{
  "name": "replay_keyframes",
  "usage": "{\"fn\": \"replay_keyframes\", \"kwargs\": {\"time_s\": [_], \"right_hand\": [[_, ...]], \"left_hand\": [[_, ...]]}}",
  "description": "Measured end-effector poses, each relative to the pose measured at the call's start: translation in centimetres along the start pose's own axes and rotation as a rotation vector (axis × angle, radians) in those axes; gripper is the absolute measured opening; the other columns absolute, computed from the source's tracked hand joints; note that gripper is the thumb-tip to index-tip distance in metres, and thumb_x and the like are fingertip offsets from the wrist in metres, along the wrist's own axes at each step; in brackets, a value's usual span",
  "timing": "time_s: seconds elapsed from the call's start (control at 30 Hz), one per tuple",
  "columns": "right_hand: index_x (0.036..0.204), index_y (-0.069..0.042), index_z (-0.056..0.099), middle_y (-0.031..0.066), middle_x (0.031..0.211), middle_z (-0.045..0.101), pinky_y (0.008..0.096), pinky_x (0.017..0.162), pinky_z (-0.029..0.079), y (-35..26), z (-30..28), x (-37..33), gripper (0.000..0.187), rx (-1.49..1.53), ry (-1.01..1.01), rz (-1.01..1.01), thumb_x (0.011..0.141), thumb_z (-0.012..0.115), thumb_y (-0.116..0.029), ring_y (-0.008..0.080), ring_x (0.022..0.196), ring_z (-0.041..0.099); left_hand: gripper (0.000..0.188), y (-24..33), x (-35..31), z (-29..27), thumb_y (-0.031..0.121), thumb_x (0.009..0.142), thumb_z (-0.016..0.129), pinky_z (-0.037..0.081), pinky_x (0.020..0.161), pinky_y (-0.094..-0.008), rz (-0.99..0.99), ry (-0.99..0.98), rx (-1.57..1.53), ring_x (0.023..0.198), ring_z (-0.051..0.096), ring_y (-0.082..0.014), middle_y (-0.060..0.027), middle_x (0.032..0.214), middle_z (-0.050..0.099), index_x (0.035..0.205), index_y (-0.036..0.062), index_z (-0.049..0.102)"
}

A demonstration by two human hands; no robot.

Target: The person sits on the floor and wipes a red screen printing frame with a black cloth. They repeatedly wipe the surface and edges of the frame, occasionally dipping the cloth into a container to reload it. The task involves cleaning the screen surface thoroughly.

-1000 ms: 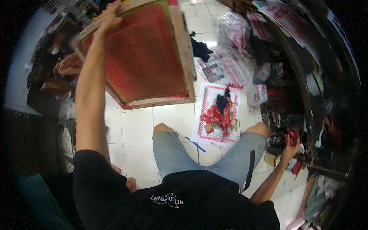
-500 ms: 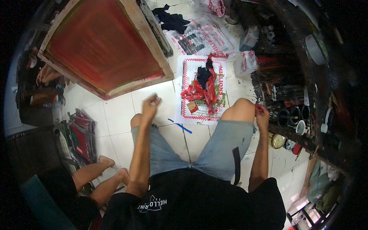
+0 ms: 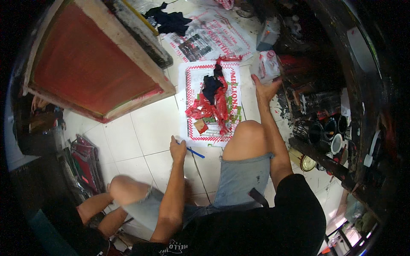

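Note:
On the tiled floor before me, my left hand [image 3: 177,150] is closed at the left end of a thin blue strip [image 3: 196,153], covering that end. The rest of the strip points right and toward me. Farther out, my right hand [image 3: 265,88] reaches the near side of a whitish plastic jug [image 3: 269,64] with red on its top. Its thumb and fingers are spread apart at the jug's base. Between the hands lies a white printed sheet [image 3: 185,102] with a red checked border, bearing crumpled red plastic [image 3: 220,111], a dark cloth [image 3: 211,88] and a small tan-and-red piece [image 3: 200,126].
A framed reddish screen [image 3: 94,64] leans at the left. Dark cloth [image 3: 168,19] and another printed sheet [image 3: 218,36] lie at the back. Paint-stained shelving with cans [image 3: 336,143] lines the right. Another person's legs [image 3: 94,205] are at lower left, beside packed bundles [image 3: 85,158].
My left hand has come down and right to the blue strip. The right hand has left my knee and reached forward to the jug. My knees have shifted and the view has moved.

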State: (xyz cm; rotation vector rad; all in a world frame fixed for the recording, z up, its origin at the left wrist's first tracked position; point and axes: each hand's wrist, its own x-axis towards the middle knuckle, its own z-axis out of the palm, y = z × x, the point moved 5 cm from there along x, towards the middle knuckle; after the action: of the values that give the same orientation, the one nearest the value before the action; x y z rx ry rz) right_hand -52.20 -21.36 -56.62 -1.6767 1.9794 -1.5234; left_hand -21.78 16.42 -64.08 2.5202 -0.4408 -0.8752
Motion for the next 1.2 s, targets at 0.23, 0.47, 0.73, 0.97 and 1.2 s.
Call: {"fn": "replay_keyframes", "kwargs": {"time_s": [0.23,0.47,0.73,0.97,1.2], "right_hand": [[0.116,0.0,0.06,0.0153,0.109,0.068,0.0385,0.087,0.048,4.0,-0.1,2.0,0.066,-0.022,-0.156,0.201,0.061,0.088,-0.025,0.0282,0.098,0.065],[0.112,0.004,0.059,0.0205,0.112,0.065,0.0402,0.089,0.048,5.5,-4.1,1.6,0.073,-0.129,-0.138,0.194,0.058,0.091,-0.034,0.0336,0.103,0.063],[0.115,-0.001,0.053,0.0092,0.104,0.061,0.0294,0.066,0.05,3.0,-11.4,-9.8,0.048,0.013,-0.266,0.127,0.075,0.079,-0.011,0.0169,0.079,0.06],[0.115,-0.007,0.057,0.0064,0.105,0.063,0.0266,0.059,0.047,1.8,-12.0,-16.5,0.042,0.179,-0.484,0.212,0.077,0.074,-0.002,0.0111,0.071,0.058],[0.115,-0.005,0.058,0.0068,0.103,0.063,0.0262,0.061,0.049,-1.2,-9.3,-16.7,0.038,0.284,-0.639,0.095,0.079,0.071,-0.001,0.0115,0.072,0.06]], "left_hand": [[0.067,1.2,1.8,-1.4,0.016,0.077,0.062,0.034,0.106,-0.0468,0.233,0.226,0.089,0.124,0.044,-0.0407,-0.0262,0.134,0.046,0.137,-0.0022,0.04],[0.049,-0.8,0.2,-4.1,0.011,0.078,0.059,0.043,0.097,-0.0433,0.151,0.339,0.064,0.115,0.05,-0.0366,-0.0184,0.124,0.052,0.125,-0.0012,0.053],[0.038,-2.9,-2.9,-3.5,0.015,0.075,0.072,0.046,0.087,-0.0379,0.388,0.286,0.155,0.099,0.055,-0.0289,-0.0114,0.107,0.055,0.112,0.0111,0.065],[0.023,-4.3,-1.6,-2.2,0.012,0.074,0.072,0.046,0.083,-0.0387,0.443,0.195,0.075,0.098,0.055,-0.025,-0.0071,0.101,0.056,0.096,0.0121,0.068],[0.035,-2.1,-3.5,-2.5,0.004,0.072,0.072,0.049,0.084,-0.0343,0.615,0.195,0.089,0.094,0.06,-0.0243,-0.0055,0.099,0.059,0.106,0.0096,0.067]]}}
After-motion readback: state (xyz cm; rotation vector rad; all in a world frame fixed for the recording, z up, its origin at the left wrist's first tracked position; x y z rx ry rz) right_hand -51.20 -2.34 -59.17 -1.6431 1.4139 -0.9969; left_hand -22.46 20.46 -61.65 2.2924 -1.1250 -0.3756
